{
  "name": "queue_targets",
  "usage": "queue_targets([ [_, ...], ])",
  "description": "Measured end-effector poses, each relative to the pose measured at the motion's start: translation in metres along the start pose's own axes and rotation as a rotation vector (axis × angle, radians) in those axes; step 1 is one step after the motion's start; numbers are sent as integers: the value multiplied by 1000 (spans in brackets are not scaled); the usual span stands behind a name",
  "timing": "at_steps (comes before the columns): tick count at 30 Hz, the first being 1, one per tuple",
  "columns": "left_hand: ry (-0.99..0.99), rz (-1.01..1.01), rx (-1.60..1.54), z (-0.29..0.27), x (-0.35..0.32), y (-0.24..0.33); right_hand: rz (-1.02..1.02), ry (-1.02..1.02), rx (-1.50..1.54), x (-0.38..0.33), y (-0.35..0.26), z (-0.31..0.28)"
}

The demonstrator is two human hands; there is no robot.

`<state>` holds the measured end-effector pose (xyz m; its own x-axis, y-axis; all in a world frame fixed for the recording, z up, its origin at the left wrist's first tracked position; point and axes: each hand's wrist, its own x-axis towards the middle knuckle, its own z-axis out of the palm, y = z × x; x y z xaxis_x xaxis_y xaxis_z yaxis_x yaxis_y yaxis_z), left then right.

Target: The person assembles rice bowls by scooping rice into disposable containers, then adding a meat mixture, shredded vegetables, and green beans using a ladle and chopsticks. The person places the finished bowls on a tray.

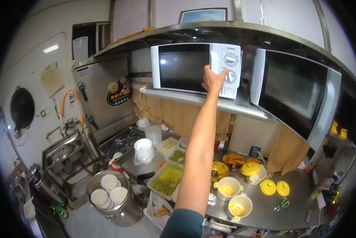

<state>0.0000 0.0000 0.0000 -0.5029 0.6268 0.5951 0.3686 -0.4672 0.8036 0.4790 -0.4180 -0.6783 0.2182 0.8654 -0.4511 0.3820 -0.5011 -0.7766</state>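
Observation:
My left hand (214, 80) reaches up to a white microwave (236, 90) on a metal wall shelf. Its fingers curl at the left side of the pale door handle strip (215, 53), beside the dark door window (184, 66). The thumb points up and right, next to the lower silver knob (230, 76) on the control panel. An upper knob (230, 59) sits above it. The microwave door looks closed. My bare forearm crosses the middle of the picture from a dark green sleeve. My right hand is out of view.
A second microwave (293, 89) stands to the right. Below are yellow-and-white pots (239, 207), yellow lids (268, 187), green-handled scissors (282, 204) and a tub of chopped greens (166, 178). At lower left, a steel pot (124, 212) holds white containers near a sink (65, 152).

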Motion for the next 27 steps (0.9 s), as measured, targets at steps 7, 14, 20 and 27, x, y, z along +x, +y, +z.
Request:
queue_targets([
  [7,8,216,-222,-49,4,7,115,26,319,-67,-58,100],
  [14,34,341,-471,-278,-12,-21,133,-53,300,-71,-85,137],
  [20,22,380,-352,-331,-21,-33,-653,-221,-14,-47,-409,108],
  [27,152,454,-159,-369,-110,-99,-1006,-425,349,-50,-887,153],
])
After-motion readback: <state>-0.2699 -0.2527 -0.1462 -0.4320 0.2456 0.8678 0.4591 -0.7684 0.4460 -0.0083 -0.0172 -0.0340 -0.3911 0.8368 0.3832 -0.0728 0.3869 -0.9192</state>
